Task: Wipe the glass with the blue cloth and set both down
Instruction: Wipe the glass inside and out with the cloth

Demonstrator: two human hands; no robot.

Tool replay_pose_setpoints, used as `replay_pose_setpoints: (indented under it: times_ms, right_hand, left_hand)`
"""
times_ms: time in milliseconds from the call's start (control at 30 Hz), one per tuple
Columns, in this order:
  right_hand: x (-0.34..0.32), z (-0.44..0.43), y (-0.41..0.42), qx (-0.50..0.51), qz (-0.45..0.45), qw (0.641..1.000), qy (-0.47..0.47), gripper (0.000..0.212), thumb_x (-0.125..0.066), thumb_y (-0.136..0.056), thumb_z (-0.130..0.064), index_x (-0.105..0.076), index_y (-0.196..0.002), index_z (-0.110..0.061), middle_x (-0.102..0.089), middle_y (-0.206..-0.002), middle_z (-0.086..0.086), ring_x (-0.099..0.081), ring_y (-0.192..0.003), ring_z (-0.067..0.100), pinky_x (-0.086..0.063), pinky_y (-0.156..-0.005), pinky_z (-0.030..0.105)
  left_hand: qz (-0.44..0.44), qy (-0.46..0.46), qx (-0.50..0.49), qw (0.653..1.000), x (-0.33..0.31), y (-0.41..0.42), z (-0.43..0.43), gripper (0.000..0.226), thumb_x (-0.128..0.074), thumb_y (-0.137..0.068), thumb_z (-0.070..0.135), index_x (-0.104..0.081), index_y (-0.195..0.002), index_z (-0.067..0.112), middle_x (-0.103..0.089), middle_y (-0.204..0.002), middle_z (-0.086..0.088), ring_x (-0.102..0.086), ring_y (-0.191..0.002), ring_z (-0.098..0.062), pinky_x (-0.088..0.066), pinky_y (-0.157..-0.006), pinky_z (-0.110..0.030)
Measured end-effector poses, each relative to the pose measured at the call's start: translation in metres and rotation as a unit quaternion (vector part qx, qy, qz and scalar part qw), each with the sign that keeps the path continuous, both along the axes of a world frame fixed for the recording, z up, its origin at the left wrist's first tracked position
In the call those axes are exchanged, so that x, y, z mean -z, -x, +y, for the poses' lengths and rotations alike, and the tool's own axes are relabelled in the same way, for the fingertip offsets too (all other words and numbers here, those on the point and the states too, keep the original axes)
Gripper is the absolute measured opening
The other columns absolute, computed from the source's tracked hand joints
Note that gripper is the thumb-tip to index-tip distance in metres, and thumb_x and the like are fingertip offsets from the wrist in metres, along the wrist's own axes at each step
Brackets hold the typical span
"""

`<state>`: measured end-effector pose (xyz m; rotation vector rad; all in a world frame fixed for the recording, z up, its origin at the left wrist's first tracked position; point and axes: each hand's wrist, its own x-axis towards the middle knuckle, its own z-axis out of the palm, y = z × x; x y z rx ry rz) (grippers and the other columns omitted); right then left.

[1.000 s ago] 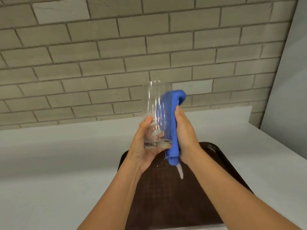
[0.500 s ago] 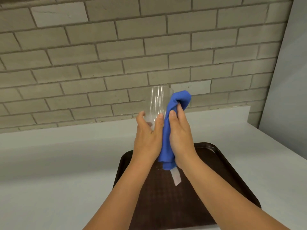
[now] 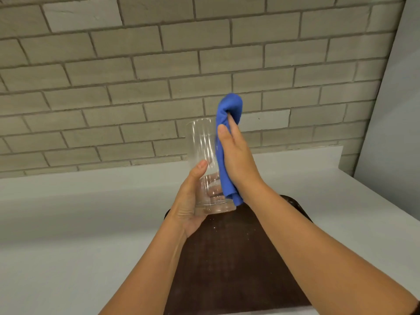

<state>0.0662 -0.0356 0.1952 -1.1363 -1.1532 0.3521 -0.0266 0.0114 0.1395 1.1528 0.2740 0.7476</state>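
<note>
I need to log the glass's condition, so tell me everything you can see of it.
The glass is a tall, clear, straight-sided tumbler with a thick base, empty and upright, mouth up. It is held in the air above the brown tray. The left hand grips its lower part; the blue cloth, pressed by the right hand, lies against its right side. No cracks show.
</note>
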Motion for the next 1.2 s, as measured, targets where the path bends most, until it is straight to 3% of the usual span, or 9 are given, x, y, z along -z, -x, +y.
replay_pose_setpoints:
  times_ms: [100, 233, 367, 467, 733, 900, 1000, 1100, 1200]
  right_hand:
    - [0.012, -0.003, 0.003, 0.004, 0.045, 0.998, 0.043, 0.044, -0.029, -0.095, -0.036, -0.025, -0.139, -0.031, -0.038, -0.143, -0.005, -0.038, -0.128, 0.010, -0.029, -0.109, 0.030]
    - [0.049, -0.030, 0.036, -0.016, -0.065, 0.998, 0.020, 0.044, -0.026, -0.096, -0.030, -0.014, -0.137, -0.040, -0.019, -0.149, -0.015, -0.020, -0.131, -0.011, -0.019, -0.105, 0.006]
    - [0.050, -0.035, 0.041, 0.050, -0.231, 0.972, 0.021, 0.047, -0.028, -0.096, -0.021, -0.012, -0.138, -0.033, -0.002, -0.154, -0.008, 0.000, -0.142, 0.007, -0.009, -0.118, 0.031]
    - [0.026, -0.022, 0.025, 0.089, -0.304, 0.948, 0.027, 0.045, -0.034, -0.095, -0.018, -0.026, -0.139, -0.020, -0.004, -0.156, 0.002, 0.001, -0.142, 0.016, -0.001, -0.117, 0.028]
    - [0.025, -0.008, 0.009, 0.006, -0.034, 0.996, 0.080, 0.043, -0.028, -0.097, -0.027, -0.024, -0.139, -0.029, -0.037, -0.145, -0.001, -0.035, -0.120, 0.002, -0.028, -0.100, 0.019]
    - [0.065, -0.035, 0.038, -0.013, -0.124, 0.991, 0.058, 0.048, -0.031, -0.096, -0.024, -0.006, -0.131, -0.046, -0.007, -0.150, -0.022, -0.011, -0.134, -0.009, -0.014, -0.102, -0.002]
    - [0.056, -0.032, 0.035, 0.025, -0.226, 0.972, 0.062, 0.048, -0.030, -0.096, -0.022, -0.010, -0.138, -0.036, 0.000, -0.149, -0.021, -0.002, -0.136, -0.002, -0.007, -0.112, 0.016]
    - [0.030, -0.016, 0.022, 0.052, -0.299, 0.950, 0.076, 0.045, -0.030, -0.096, -0.019, -0.020, -0.141, -0.023, 0.000, -0.156, -0.002, 0.005, -0.140, 0.008, 0.003, -0.111, 0.019]
    - [0.006, 0.003, 0.004, 0.023, -0.184, 0.979, 0.088, 0.044, -0.030, -0.096, -0.022, -0.024, -0.140, -0.023, -0.007, -0.156, 0.002, -0.008, -0.142, 0.015, -0.010, -0.107, 0.020]
  left_hand:
    - [-0.006, 0.007, -0.016, 1.000, 0.002, -0.002, 0.003, 0.043, -0.062, -0.067, 0.050, -0.067, -0.099, 0.020, -0.076, -0.081, -0.001, -0.072, -0.074, -0.018, -0.056, -0.061, -0.034]
    - [0.001, 0.035, -0.033, 0.999, 0.006, 0.002, 0.007, 0.039, -0.052, -0.076, 0.053, -0.073, -0.088, 0.022, -0.074, -0.075, 0.001, -0.070, -0.071, -0.013, -0.056, -0.065, -0.027]
    - [-0.018, 0.094, -0.025, 0.995, 0.016, 0.001, 0.008, 0.037, -0.026, -0.093, 0.045, -0.057, -0.084, 0.027, -0.071, -0.053, 0.012, -0.067, -0.052, 0.000, -0.052, -0.045, -0.015]
    - [-0.085, 0.119, 0.020, 0.989, 0.011, -0.004, 0.004, 0.033, -0.046, -0.082, 0.045, -0.070, -0.098, 0.027, -0.077, -0.080, 0.005, -0.072, -0.075, -0.008, -0.058, -0.062, -0.024]
    - [-0.052, 0.065, -0.013, 0.996, 0.015, -0.005, 0.013, 0.056, -0.061, -0.067, 0.054, -0.064, -0.110, 0.018, -0.072, -0.090, -0.003, -0.069, -0.083, -0.020, -0.054, -0.071, -0.036]
    - [-0.025, 0.061, -0.044, 0.997, 0.014, -0.001, 0.016, 0.040, -0.059, -0.066, 0.053, -0.075, -0.082, 0.020, -0.074, -0.071, 0.000, -0.070, -0.067, -0.013, -0.054, -0.057, -0.023]
    - [-0.015, 0.096, -0.042, 0.994, 0.023, -0.003, 0.018, 0.033, -0.042, -0.086, 0.046, -0.065, -0.086, 0.023, -0.074, -0.063, 0.009, -0.070, -0.058, -0.004, -0.053, -0.047, -0.017]
    - [-0.047, 0.130, -0.026, 0.990, 0.019, -0.006, 0.011, 0.037, -0.048, -0.081, 0.047, -0.068, -0.093, 0.019, -0.076, -0.078, 0.003, -0.072, -0.073, -0.010, -0.057, -0.062, -0.024]
    - [-0.031, 0.086, 0.004, 0.996, 0.007, -0.008, 0.006, 0.060, -0.062, -0.061, 0.055, -0.065, -0.107, 0.016, -0.069, -0.096, -0.009, -0.065, -0.090, -0.028, -0.049, -0.081, -0.043]
